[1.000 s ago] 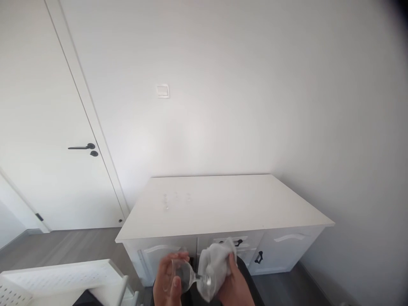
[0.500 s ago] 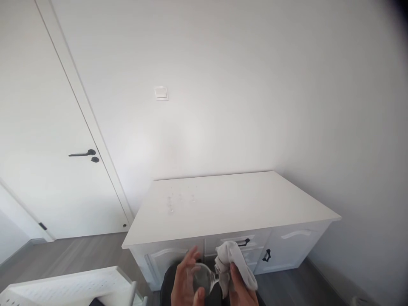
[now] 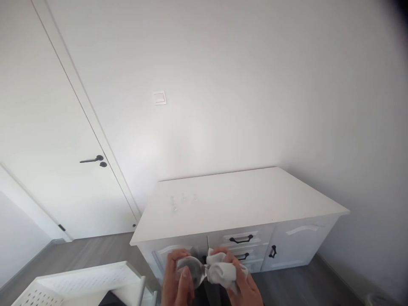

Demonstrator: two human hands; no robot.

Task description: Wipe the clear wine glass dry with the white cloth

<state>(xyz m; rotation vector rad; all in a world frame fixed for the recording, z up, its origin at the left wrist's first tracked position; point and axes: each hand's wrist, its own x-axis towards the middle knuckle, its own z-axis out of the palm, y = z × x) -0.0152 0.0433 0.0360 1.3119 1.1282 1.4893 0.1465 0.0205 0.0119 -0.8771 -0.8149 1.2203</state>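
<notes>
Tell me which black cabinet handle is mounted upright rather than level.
The black handle on the right-hand cabinet door; the two drawer pulls left of it lie level, one above the other.

A clear stemmed glass lies tipped sideways in the left hand, its bowl cupped. A crumpled white cloth, bunched in the right hand, touches its stem end.

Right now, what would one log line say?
left hand: holds wine glass | right hand: holds white cloth | behind: white sideboard

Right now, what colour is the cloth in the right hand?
White, maybe faintly grey; the cloth is bunched in the right hand against the glass. Head view.
</notes>
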